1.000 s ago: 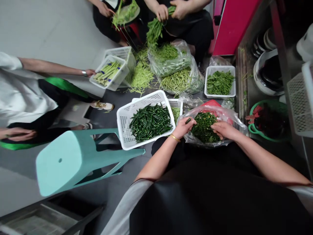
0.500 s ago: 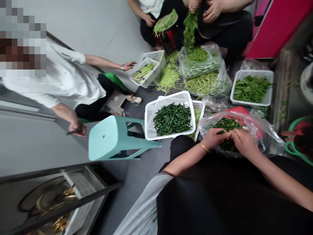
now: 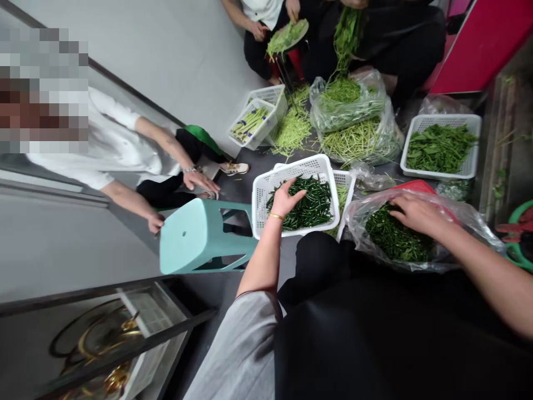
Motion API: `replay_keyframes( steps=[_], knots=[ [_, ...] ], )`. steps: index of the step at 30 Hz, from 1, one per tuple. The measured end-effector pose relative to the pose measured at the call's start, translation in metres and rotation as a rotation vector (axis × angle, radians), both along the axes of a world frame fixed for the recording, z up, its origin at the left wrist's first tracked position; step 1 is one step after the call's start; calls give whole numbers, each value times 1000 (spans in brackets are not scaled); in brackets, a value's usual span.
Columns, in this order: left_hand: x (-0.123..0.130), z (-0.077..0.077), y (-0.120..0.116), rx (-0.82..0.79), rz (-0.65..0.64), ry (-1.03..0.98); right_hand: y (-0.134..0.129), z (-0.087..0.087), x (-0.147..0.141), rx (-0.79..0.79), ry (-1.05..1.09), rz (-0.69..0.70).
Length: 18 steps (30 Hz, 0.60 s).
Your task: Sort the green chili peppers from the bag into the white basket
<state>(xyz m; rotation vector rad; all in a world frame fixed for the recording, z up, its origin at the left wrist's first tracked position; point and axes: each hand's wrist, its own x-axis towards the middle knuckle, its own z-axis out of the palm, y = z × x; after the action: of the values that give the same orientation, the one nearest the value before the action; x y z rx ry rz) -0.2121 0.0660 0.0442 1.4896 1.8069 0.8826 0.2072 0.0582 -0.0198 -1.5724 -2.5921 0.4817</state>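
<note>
My left hand point(image 3: 288, 200) is over a white perforated basket point(image 3: 259, 218) of thin dark green chilies point(image 3: 314, 206). Its thumb stands away from the fingers, and no chili shows in its grasp. My right hand point(image 3: 410, 212) reaches into a clear plastic bag point(image 3: 358, 214) between my knees. Under that hand lies a heap of thin green chilies with stems point(image 3: 393, 236). The right thumb and fingers are apart at the heap's upper edge; some fingertips are hard to make out.
Left of the basket, a turquoise stool point(image 3: 183, 236) lies tipped, with a person in white point(image 3: 120, 144) beside it. Beyond are crates of stalks point(image 3: 252, 125), bagged greens point(image 3: 347, 105) and a white basket of leaves point(image 3: 441, 147). Other people sit at the back.
My hands were together over the bag, pinching a chili. The left has swung left to the basket and opened; the right has lowered onto the heap. The person at left has leaned toward the stool.
</note>
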Motion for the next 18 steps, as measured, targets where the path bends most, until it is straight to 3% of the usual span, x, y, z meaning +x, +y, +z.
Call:
replay_keyframes(
  steps=[3,5,8,11,14,18],
  knots=[
    [88,-21,1,62,-262,18,25,-1,-40,-147,-185,-34],
    [148,-38,4,-2,-380,82,30,-3,-53,-217,-214,-68],
    [202,-56,13,-195,-382,179,12,-3,-46,-191,-203,-50],
    [203,-57,29,-164,-243,78,-25,2,-18,-143,-130,106],
    [184,-42,41,-67,-69,-250,-58,7,20,-189,-2,210],
    [183,-4,42,-122,5,-650,-79,13,71,-19,28,-33]
  ],
)
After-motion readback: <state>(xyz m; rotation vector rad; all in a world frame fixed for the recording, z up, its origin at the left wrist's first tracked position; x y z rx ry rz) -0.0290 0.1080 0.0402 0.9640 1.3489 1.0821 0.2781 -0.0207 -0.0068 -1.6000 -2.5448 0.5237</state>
